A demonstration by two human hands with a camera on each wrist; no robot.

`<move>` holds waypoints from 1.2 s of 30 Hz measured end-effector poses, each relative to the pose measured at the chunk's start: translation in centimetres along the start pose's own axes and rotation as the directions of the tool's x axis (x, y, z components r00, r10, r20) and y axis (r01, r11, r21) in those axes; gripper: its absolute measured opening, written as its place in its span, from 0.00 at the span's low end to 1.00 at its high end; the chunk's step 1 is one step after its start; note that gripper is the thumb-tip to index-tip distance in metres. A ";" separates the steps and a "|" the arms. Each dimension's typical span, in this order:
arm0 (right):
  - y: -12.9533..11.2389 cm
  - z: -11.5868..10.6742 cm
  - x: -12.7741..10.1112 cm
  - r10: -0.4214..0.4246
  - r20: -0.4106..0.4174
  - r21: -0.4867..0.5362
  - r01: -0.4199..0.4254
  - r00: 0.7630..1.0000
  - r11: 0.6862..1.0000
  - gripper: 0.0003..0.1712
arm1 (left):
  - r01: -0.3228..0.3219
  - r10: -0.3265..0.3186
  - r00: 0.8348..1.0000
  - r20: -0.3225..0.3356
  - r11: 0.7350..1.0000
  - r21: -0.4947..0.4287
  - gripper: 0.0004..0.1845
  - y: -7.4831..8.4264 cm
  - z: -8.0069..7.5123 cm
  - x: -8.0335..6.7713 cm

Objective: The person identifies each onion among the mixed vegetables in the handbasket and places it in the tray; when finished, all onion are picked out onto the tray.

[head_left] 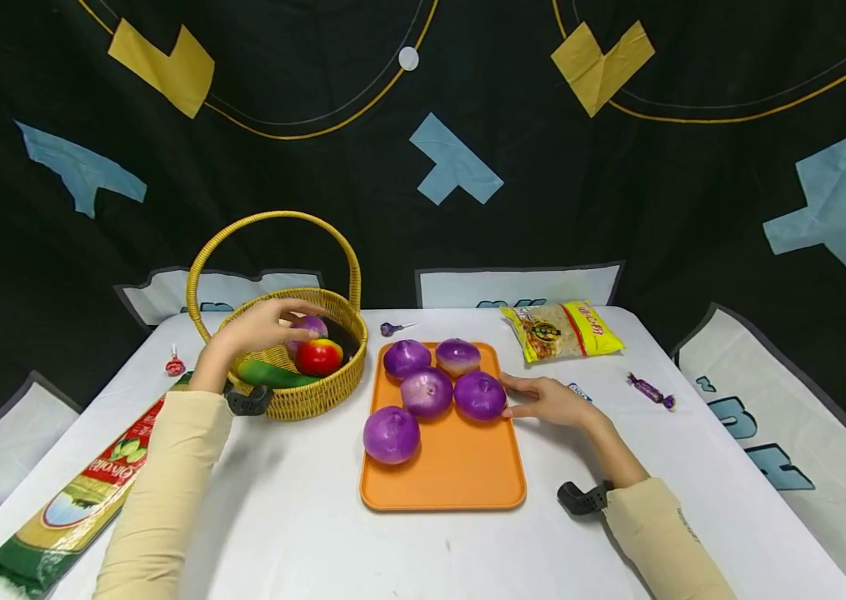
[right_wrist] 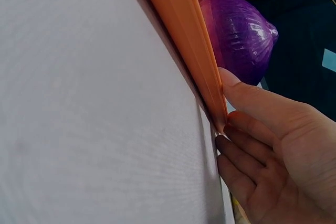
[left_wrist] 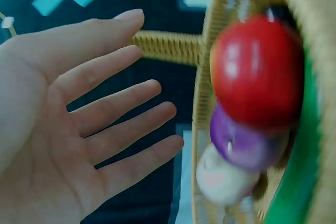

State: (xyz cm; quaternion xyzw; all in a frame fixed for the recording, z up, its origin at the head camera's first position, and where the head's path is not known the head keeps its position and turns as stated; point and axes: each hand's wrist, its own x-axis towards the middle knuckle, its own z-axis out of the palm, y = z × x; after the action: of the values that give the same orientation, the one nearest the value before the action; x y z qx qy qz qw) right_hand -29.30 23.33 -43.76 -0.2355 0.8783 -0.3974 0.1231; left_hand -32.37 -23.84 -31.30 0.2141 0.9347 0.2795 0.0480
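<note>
Hovering left hand (head_left: 261, 327) fingers spread over basket (head_left: 317, 398) w/ apple (head_left: 318, 357), right hand (head_left: 552, 400) flat vs tray (head_left: 453, 467), onions (head_left: 479, 395) beside.

The left wrist view blurs the basket (left_wrist: 210, 51), its contents cut off.

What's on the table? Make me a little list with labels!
Tray: orange tray with five purple onions
Basket: yellow wicker basket holding a red apple, a purple onion and something green
Left hand: left hand open over the basket, holding nothing
Right hand: right hand, fingers straight against the tray's edge
Nearby: yellow snack packet, pasta packet, wrapped candy
</note>
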 end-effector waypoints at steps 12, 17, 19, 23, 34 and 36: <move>0.2 -0.1 0.0 -0.016 -0.020 -0.031 0.016 1.000 0.999 0.42 | 0.094 -0.118 0.988 0.104 0.972 0.215 0.25 -2.5 -2.7 4.1; 0.1 0.0 0.0 -0.021 -0.012 -0.024 0.020 1.000 1.000 0.42 | 0.137 -0.172 0.974 0.148 0.966 0.220 0.26 -3.7 -2.5 5.0; 0.1 0.0 0.0 -0.015 -0.010 -0.016 0.015 1.000 1.000 0.42 | 0.147 -0.183 0.971 0.156 0.965 0.218 0.26 -4.0 -2.3 5.4; 0.1 0.0 0.1 -0.007 -0.007 -0.007 0.007 1.000 1.000 0.42 | 0.182 -0.217 0.963 0.159 0.961 0.210 0.27 -4.5 -1.9 6.1; -0.2 0.1 -0.1 0.001 -0.005 -0.010 -0.001 1.000 1.000 0.42 | 0.145 -0.184 0.960 0.210 0.971 0.188 0.31 -4.5 -0.3 7.2; -0.3 0.0 -0.1 0.004 -0.006 -0.010 -0.004 1.000 1.000 0.41 | 0.175 -0.205 0.957 0.205 0.972 0.157 0.30 -4.6 -0.1 7.1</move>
State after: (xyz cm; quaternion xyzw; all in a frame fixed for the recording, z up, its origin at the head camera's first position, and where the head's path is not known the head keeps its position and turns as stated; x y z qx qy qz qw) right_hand -29.14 23.17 -43.58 -0.2331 0.8811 -0.3936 0.1202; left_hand -40.50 -24.33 -33.45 0.1556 0.9569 0.1832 0.1631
